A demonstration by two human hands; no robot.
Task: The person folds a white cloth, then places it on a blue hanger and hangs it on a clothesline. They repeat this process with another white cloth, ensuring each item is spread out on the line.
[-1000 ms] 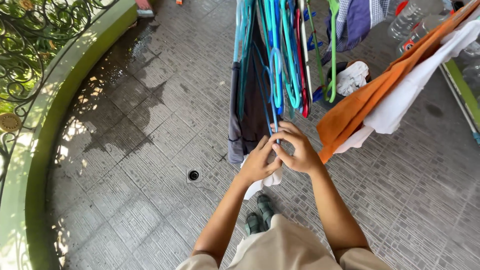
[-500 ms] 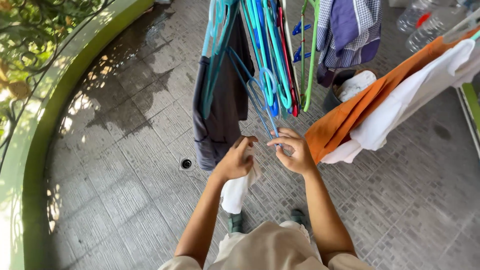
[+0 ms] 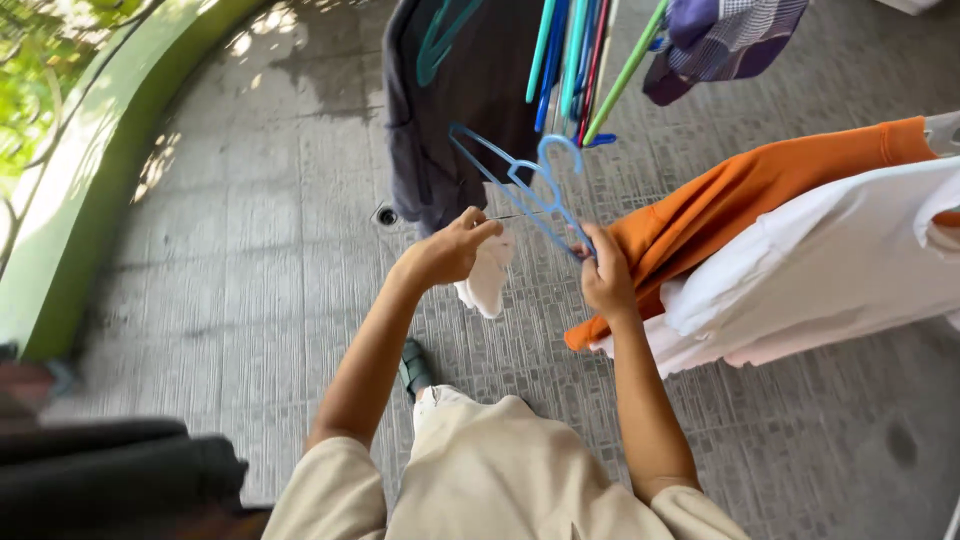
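The blue hanger (image 3: 528, 190) is the reference point here: a thin plastic frame held up at an angle above the tiled floor (image 3: 250, 260), its hook pointing up toward a bunch of other hangers (image 3: 570, 55) that dangle just above it. The right hand (image 3: 605, 280) grips the hanger's lower right end, fingers curled tight around the thin bar. The left hand (image 3: 450, 248), just left of the hanger, pinches a small white cloth (image 3: 488, 278) between thumb and fingertips; the cloth droops below that hand, beside the hanger's lower bar. Left of and behind the hanger hangs a dark garment (image 3: 450, 110); to its right an orange garment (image 3: 740, 200) and a white garment (image 3: 830, 270) are draped side by side; up and to the right is a checked shirt (image 3: 715, 35). The hanger looks light and fairly stiff, though thin enough to flex, so it is probably best held at a corner or near the hook. The cloth looks soft, limp and very light, likely to slip off a smooth bar unless pinched at an edge and spread evenly.
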